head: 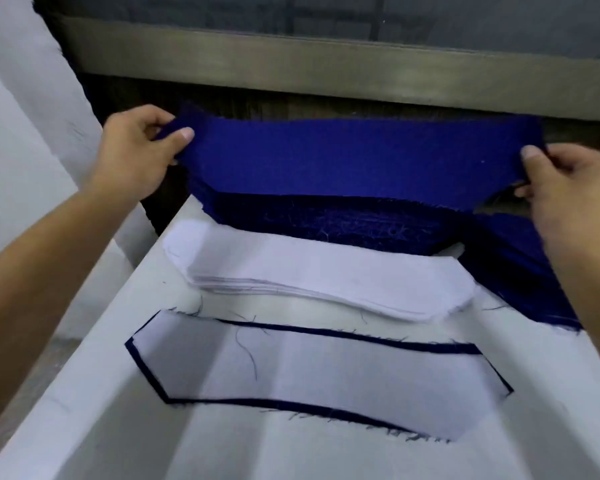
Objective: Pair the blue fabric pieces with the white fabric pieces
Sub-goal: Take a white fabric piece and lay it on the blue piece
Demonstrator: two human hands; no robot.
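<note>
Two hands, one item lifted.

Left hand (136,147): thumb and fingers pinching the left end of the blue fabric piece (361,157).
Right hand (568,188): thumb and fingers pinching its right end.
Piece: held stretched in the air, sagging slightly, above the blue stack (343,223) at the far side of the white table (551,393).

Stock on table:
- Blue stack, farthest, with frayed edges.
- White stack (326,275), just in front of it, its right tip against the blue.
- Finished pair (309,372), nearest: a white piece lying on a blue one, with a narrow blue border showing around it.

Handling note (judgement): keep both pinches at the ends and the cloth lightly taut. That way only the top layer comes away and the stack beneath is not dragged. Carry the piece level over the white stack and lay it flat, square enough for a white piece to sit centred with an even border.

Edges and room:
- Grey metal rail (326,67) sits close behind the blue stack, so there is little room rearward.
- The table's left edge runs under the left forearm.
- Travel toward the person looks open.
- Loose threads on the surface may catch.
</note>
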